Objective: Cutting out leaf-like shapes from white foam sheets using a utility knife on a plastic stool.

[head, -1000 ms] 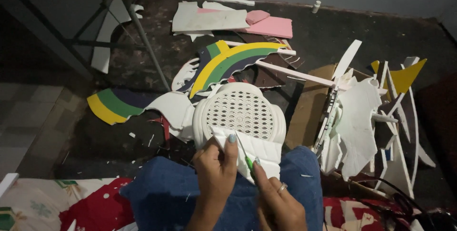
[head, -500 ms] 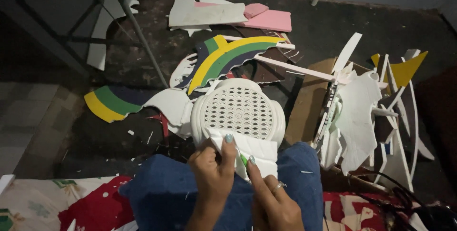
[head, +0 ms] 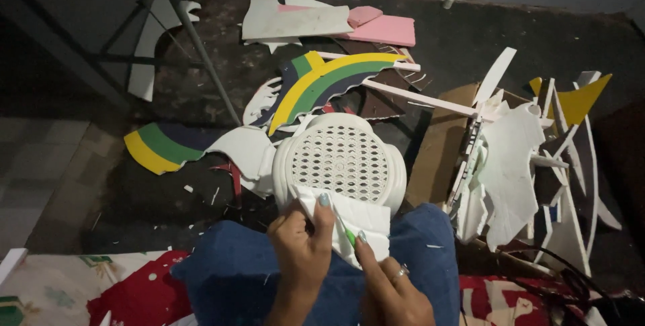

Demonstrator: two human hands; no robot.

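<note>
A person seated on the floor works a green tool into a white foam piece held over their lap, in front of a white plastic stool.

Compared with a second ago, the hands and the white foam piece (head: 359,222) have barely shifted; the stool (head: 341,161) sits slightly higher in view, so the work looks like slow, continuing trimming. The left hand (head: 302,238) pinches the piece's left edge, thumb on top. The right hand (head: 390,286) is closed around a thin green tool (head: 349,236), its tip against the foam. The piece is flat, white and roughly rectangular, resting just in front of the stool on blue-clad knees (head: 235,265). Beyond the stool lie a striped arc-shaped cutout (head: 322,87) and pink sheets (head: 386,29); right of it, white offcuts (head: 510,165).
</note>
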